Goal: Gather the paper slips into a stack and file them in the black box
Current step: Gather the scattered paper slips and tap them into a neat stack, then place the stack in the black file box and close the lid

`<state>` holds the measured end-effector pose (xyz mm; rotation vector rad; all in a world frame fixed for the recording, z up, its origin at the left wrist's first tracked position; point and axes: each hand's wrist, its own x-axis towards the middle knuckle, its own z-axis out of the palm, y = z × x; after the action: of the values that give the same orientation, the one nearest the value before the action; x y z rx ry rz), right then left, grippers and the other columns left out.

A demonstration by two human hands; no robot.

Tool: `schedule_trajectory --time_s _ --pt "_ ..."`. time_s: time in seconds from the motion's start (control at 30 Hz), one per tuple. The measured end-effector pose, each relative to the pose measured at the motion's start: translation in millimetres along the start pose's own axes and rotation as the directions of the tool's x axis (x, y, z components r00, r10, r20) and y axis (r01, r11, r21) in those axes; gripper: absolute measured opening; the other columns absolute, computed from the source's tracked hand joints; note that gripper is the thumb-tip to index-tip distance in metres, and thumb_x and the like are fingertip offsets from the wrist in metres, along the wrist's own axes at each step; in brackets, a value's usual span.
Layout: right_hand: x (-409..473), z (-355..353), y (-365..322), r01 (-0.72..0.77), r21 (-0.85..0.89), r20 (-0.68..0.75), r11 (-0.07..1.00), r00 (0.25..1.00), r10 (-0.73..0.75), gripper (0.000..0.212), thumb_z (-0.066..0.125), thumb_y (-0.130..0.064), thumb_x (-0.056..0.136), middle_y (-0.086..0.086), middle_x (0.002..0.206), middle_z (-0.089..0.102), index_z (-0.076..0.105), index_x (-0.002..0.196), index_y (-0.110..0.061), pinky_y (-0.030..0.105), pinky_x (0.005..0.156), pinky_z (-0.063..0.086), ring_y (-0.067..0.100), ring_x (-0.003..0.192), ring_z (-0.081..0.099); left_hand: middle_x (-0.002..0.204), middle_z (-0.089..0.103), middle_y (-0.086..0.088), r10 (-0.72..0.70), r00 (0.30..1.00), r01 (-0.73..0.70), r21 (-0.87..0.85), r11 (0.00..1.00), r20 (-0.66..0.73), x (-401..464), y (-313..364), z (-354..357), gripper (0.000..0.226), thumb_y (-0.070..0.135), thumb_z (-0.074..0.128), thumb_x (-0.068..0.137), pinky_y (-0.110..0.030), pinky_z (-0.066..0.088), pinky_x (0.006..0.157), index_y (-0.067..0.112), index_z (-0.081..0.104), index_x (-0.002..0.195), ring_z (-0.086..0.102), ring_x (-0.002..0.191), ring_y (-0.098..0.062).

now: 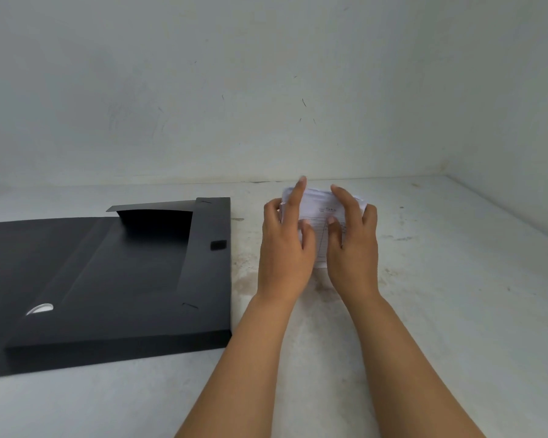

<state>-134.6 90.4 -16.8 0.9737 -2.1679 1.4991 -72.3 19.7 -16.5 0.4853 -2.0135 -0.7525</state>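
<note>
A stack of white printed paper slips [321, 213] stands between both hands over the white table, to the right of the black box. My left hand [285, 248] grips the stack's left side, its index finger reaching over the top edge. The stack's right side sits in the grip of my right hand [353, 245], whose thumb presses on the printed front. The black box [124, 279] lies flat and open on the left, its lid spread out to the left and a small flap raised at its far end.
The white table [440, 295] is stained and ends at a white wall behind and on the right. A black fastener patch [218, 245] sits on the box's right flap. A finger hole [40, 309] shows in the box's spine near the left.
</note>
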Motion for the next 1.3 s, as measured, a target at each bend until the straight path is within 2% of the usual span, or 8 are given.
schedule_trajectory --time_s 0.13,0.23,0.3,0.37,0.53,0.77,1.03,1.3 --pt "-1 2 0 -0.134 0.221 -0.002 0.966 0.99 0.138 0.071 0.034 0.006 0.091 -0.018 0.119 0.045 0.018 0.144 -0.037 0.006 0.076 0.047 -0.005 0.1 0.057 0.138 0.042 0.003 -0.239 0.969 0.247 -0.195 0.949 0.067 -3 -4 5 0.073 0.011 0.037 0.098 0.003 0.041 0.07 0.041 -0.011 0.144 0.048 0.101 0.016" --pt "2 1 4 -0.276 0.233 -0.007 0.932 0.958 0.285 0.057 0.037 0.001 0.094 -0.009 0.087 0.053 0.027 0.141 -0.029 0.002 0.055 0.042 0.002 0.072 0.055 0.129 0.058 -0.014 -0.369 0.929 0.367 -0.225 0.903 0.032 -2 -7 3 0.054 0.015 0.042 0.097 -0.019 0.048 0.088 0.03 0.024 0.146 0.058 0.116 -0.022" --pt "5 -3 6 -0.324 0.178 -0.037 0.929 0.941 0.335 0.035 0.045 -0.006 0.095 -0.009 0.087 0.055 0.05 0.127 -0.017 0.001 0.059 0.041 -0.002 0.072 0.052 0.106 0.067 -0.003 -0.377 0.926 0.365 -0.209 0.907 -0.018 -1 -11 2 0.028 0.013 0.048 0.095 -0.013 0.047 0.073 0.018 0.056 0.121 0.063 0.101 -0.021" --pt "8 -6 12 -0.367 0.142 -0.042 0.919 0.926 0.376 0.023 0.052 -0.009 0.092 -0.004 0.095 0.062 0.061 0.113 -0.012 0.013 0.073 0.045 0.006 0.08 0.055 0.093 0.064 0.006 -0.398 0.917 0.385 -0.204 0.9 -0.029 -1 -15 2 0.018 0.011 0.052 0.093 -0.008 0.041 0.064 0.015 0.062 0.107 0.062 0.088 -0.014" --pt "10 -7 23 -0.418 -0.015 0.048 0.908 0.907 0.419 0.02 0.057 -0.006 0.089 0.008 0.105 0.069 0.065 0.106 -0.007 0.025 0.077 0.042 0.015 0.087 0.057 0.087 0.062 0.008 -0.445 0.895 0.437 -0.175 0.882 -0.005 -2 -22 4 0.016 0.006 0.056 0.09 -0.009 0.041 0.061 0.014 0.065 0.1 0.058 0.078 -0.009" --pt "8 -10 17 -0.346 -0.013 0.008 0.938 0.938 0.346 0.016 0.053 -0.003 0.09 -0.001 0.087 0.06 0.064 0.101 -0.007 0.007 0.057 0.034 0.014 0.079 0.053 0.084 0.062 0.01 -0.406 0.913 0.392 -0.207 0.897 -0.031 1 -16 -1 0.015 0.006 0.056 0.089 -0.003 0.041 0.06 0.013 0.066 0.098 0.058 0.073 0.0" --pt "7 -3 31 -0.415 -0.152 0.07 0.897 0.901 0.429 0.014 0.05 0.001 0.088 0.01 0.078 0.062 0.064 0.089 0.001 0.029 0.061 0.038 0.024 0.068 0.051 0.069 0.052 0.019 -0.463 0.885 0.465 -0.104 0.879 0.042 -4 -24 4 0.014 0.005 0.056 0.09 -0.002 0.039 0.051 0.016 0.064 0.089 0.051 0.064 0.001" --pt "7 -13 11 -0.409 -0.033 -0.044 0.912 0.912 0.408 0.023 0.047 -0.005 0.093 -0.002 0.089 0.057 0.063 0.109 -0.005 0.023 0.068 0.037 0.015 0.078 0.051 0.102 0.071 0.0 -0.335 0.942 0.334 -0.081 0.939 0.003 -12 6 -6 0.025 0.01 0.054 0.091 -0.01 0.044 0.068 0.016 0.067 0.111 0.062 0.086 -0.011"
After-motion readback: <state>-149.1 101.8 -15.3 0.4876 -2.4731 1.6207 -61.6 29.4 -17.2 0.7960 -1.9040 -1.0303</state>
